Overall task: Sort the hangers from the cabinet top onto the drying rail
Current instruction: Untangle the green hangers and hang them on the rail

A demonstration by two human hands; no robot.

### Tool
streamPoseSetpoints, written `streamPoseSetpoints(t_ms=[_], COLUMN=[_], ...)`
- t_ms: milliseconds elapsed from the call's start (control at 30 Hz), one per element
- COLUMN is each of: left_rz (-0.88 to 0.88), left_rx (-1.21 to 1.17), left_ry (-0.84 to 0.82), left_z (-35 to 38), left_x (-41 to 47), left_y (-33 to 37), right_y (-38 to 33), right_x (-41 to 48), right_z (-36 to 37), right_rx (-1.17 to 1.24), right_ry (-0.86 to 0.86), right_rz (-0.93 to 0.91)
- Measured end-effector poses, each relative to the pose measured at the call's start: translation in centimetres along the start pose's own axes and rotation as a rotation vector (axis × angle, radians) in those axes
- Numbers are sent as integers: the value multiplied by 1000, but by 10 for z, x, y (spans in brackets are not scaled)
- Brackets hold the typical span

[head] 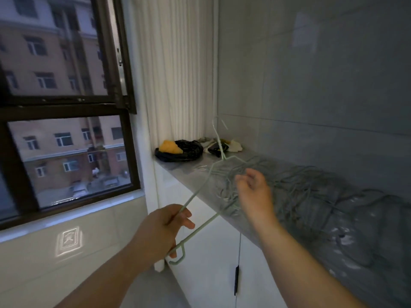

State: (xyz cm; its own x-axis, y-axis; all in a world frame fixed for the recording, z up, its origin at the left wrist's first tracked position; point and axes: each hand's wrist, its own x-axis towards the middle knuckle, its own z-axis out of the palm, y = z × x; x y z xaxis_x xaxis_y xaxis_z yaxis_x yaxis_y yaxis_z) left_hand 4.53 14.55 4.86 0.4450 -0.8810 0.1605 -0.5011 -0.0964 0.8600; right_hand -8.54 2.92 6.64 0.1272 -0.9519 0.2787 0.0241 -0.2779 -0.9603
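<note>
A: What's biggest, going down in size?

B: (a) Grey tiled wall (322,74), beyond the R fingertips. (b) Dark-framed window (66,107), well to the L of the L knuckles, w/ apartment blocks outside. (c) White cabinet (211,252) w/ grey marbled cabinet top (189,172), running under the R palm and away past both hands.

A: And the hangers?

B: (d) Pile of hangers (311,196): grey wire, tangled, lying on the cabinet top just below and beyond the R fingers. (e) Black bag (189,150) w/ a yellow lump (170,146) in it, at the far end of the top, well beyond either hand's fingertips.

A: The hands?

B: (f) Left hand (162,227): fingers curled tight round a pale green hanger (194,193), gripping the wire at its lower corner. (g) Right hand (255,192): fingers spread, loosely bent, holding nothing, poised over the pile; can't tell if the tips touch any wire.

A: How does the pale one sit?

B: Tilted, hook end up and away from the L fingers, above the near edge of the top. (h) Small black handle (236,278) on the cabinet door, below the R wrist.
</note>
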Motion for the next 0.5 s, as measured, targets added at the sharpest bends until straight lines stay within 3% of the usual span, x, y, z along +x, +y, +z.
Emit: streamPoseSetpoints(t_ms=[67, 167, 500], left_rz=[46, 73, -80], left_rx=[71, 192, 361], left_ry=[43, 77, 135], left_z=[-11, -28, -104], left_x=[-25, -71, -265], left_y=[-4, -12, -42], right_y=[-19, -38, -77], right_x=[-13, -44, -212], right_z=[16, 40, 91], right_rx=[136, 263, 136], right_ry=[-203, -426, -604], right_rz=[215, 325, 359])
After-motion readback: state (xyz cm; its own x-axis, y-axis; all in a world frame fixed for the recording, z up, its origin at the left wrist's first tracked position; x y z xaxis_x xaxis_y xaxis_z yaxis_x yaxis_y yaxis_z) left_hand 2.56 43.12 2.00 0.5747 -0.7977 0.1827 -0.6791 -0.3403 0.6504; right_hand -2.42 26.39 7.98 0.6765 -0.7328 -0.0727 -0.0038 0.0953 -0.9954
